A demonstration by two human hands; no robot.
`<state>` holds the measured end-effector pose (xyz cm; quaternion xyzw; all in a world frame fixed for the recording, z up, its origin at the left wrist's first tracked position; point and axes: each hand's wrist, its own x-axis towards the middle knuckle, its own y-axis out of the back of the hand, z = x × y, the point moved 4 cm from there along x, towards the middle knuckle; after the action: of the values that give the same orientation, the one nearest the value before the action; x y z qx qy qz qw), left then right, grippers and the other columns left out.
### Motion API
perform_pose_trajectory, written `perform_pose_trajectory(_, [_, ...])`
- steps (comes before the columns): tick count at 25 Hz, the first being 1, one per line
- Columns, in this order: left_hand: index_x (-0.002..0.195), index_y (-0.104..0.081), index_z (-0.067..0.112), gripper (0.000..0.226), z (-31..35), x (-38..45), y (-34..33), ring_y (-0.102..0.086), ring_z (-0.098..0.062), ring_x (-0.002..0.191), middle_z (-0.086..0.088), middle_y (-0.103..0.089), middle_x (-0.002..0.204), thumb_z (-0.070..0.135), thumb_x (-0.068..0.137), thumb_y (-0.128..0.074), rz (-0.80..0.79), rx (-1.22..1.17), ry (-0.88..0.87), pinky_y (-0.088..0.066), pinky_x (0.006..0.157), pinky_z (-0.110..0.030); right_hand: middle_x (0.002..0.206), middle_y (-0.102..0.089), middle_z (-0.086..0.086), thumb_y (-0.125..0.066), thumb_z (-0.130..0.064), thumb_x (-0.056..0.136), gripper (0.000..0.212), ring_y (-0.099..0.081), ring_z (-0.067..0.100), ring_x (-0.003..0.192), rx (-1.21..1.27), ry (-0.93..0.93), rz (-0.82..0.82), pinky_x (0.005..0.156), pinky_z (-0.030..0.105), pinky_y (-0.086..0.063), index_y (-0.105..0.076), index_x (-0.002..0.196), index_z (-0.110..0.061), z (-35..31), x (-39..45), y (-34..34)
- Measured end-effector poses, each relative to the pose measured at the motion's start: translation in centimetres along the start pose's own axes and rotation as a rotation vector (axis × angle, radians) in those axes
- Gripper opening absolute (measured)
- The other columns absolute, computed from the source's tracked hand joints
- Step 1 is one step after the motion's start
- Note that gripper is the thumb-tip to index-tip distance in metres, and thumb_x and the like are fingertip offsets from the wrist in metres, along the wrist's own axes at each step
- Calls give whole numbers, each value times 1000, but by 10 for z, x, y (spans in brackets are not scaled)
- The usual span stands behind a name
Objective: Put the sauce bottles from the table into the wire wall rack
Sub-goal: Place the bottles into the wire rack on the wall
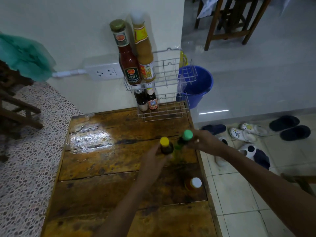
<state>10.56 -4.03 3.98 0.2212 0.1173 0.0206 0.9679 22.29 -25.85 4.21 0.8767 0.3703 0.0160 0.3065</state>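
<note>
Nearest you, the white-capped bottle (193,184) stands by the table's (106,168) right edge; a careless forearm could knock it off. Your left hand (153,158) grips the yellow-capped bottle (165,147), your right hand (203,140) the green-capped bottle (183,140). Loading both risks clipping the wire rack (164,93).

A blue bucket (196,86) stands beside the wall; sandals (246,133) lie on tiles.
</note>
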Motion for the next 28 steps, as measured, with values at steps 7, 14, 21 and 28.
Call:
perform_pose_trajectory(7, [144,-55,21,58,48,138,44,-54,18,101,12,-67,122,29,91,-78,312,-4,-83,-38,76,3,120,-70,4,-73,-15,90,40,-66,15,111,-54,68,509,94,28,-53,-61,128,-13,-35,112,50])
perform_pose_trajectory(14, [143,-57,15,58,26,212,30,-61,-17,118,-9,-66,132,25,90,-80,293,101,-97,-45,92,-17,119,-72,10,-75,-13,89,41,-67,23,109,-41,-47,550,82,5,-40,-62,127,-8,11,176,40])
perform_pose_trajectory(21, [149,-51,18,62,14,237,15,-59,-35,124,-16,-53,137,27,93,-76,355,249,-60,-52,103,-50,121,-71,11,-76,-14,88,46,-67,27,112,-110,-100,514,95,32,-52,-59,130,-9,31,205,34])
perform_pose_trajectory(28, [140,-47,9,55,17,228,9,-65,-31,106,-16,-62,122,21,94,-75,489,126,-70,-57,85,-45,120,-71,11,-75,-23,89,50,-70,28,106,-135,-212,546,89,48,-59,-49,131,-14,33,213,30])
